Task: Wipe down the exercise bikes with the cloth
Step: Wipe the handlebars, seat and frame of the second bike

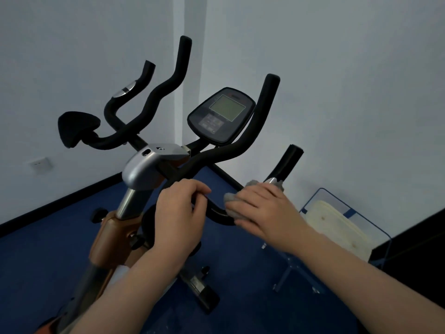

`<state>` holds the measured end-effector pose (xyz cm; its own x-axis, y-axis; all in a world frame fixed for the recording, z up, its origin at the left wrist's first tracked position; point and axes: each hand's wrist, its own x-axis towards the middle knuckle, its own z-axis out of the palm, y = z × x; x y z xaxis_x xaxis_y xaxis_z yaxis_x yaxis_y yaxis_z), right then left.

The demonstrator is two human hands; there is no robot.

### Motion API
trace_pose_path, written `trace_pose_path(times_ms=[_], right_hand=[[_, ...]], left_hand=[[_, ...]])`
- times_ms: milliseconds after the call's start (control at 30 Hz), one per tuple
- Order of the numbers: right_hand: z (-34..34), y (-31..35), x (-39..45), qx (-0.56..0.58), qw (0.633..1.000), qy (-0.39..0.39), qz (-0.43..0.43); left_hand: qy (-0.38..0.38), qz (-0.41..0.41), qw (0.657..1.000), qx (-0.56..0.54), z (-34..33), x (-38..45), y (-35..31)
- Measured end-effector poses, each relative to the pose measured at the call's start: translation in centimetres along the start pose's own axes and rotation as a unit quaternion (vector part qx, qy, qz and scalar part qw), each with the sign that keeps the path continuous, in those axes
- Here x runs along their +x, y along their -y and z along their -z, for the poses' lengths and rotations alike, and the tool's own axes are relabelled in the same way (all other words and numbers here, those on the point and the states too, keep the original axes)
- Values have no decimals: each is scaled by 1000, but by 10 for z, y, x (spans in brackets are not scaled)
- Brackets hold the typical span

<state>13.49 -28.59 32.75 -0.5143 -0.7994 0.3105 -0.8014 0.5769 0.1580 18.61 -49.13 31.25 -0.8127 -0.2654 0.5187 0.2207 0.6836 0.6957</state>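
An exercise bike with black foam handlebars, a grey stem cover and a brown frame fills the middle of the view. Its console with a pale screen sits at the centre of the bars. My left hand grips the near bend of the handlebar, fingers curled over it. Just to its right, my right hand holds a grey cloth wrapped round the right-hand bar. The cloth peeks out on both sides of the hand, beside a silver pulse sensor. The bar's black end rises beyond it.
Blue floor lies under the bike, with white walls meeting in a corner behind. A blue metal rack holding a cream pad stands at the right, next to a black object. The bike's front foot rests on the floor.
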Motion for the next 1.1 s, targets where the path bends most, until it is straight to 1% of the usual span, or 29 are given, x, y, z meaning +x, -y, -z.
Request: trace_pose_path(times_ms=[67, 133, 200, 267, 367, 433, 500, 567, 667, 700, 733, 800, 833, 867, 933, 1033, 1100], right_hand=[[10, -8, -1, 41, 998, 30, -24], [10, -2, 0, 73, 995, 33, -52], [2, 12, 10, 60, 996, 32, -55], [-6, 25, 27, 19, 997, 45, -60], [-14, 42, 51, -59, 988, 101, -103], [-19, 46, 64, -71, 981, 142, -110], [-24, 43, 81, -55, 977, 189, -85], [-22, 43, 89, -32, 966, 238, -96], [-12, 38, 71, 13, 974, 210, -82], [-8, 33, 61, 47, 972, 213, -84], [-1, 27, 55, 71, 967, 232, -77], [4, 19, 55, 58, 961, 263, -65], [2, 19, 59, 36, 961, 265, -66], [-2, 22, 66, 18, 963, 258, -73], [-15, 32, 83, 23, 965, 243, -95], [-25, 38, 107, 116, 951, 234, -167], [-26, 39, 106, 169, 940, 216, -203]], left_hand=[[-20, -9, 999, 28, 4, -4, 5], [-43, -12, 997, 63, 8, -12, 15], [-67, 8, 995, 78, 11, -18, 25], [-85, 27, 994, 68, 12, -22, 30], [-122, 58, 990, 35, 9, -22, 32], [-141, 69, 987, 24, 7, -22, 33], [-144, 71, 987, 23, 6, -22, 34], [-138, 78, 987, 15, 7, -22, 33], [-129, 82, 988, 8, 7, -22, 31], [-127, 83, 988, 7, 7, -23, 31], [-125, 86, 988, 6, 8, -23, 32], [-120, 91, 989, 5, 8, -23, 33], [-119, 95, 988, 6, 7, -24, 33], [-119, 101, 988, 6, 7, -24, 33], [-125, 118, 985, -1, 7, -24, 31], [-130, 129, 983, -9, 8, -23, 30], [-128, 132, 983, -10, 8, -24, 29]])
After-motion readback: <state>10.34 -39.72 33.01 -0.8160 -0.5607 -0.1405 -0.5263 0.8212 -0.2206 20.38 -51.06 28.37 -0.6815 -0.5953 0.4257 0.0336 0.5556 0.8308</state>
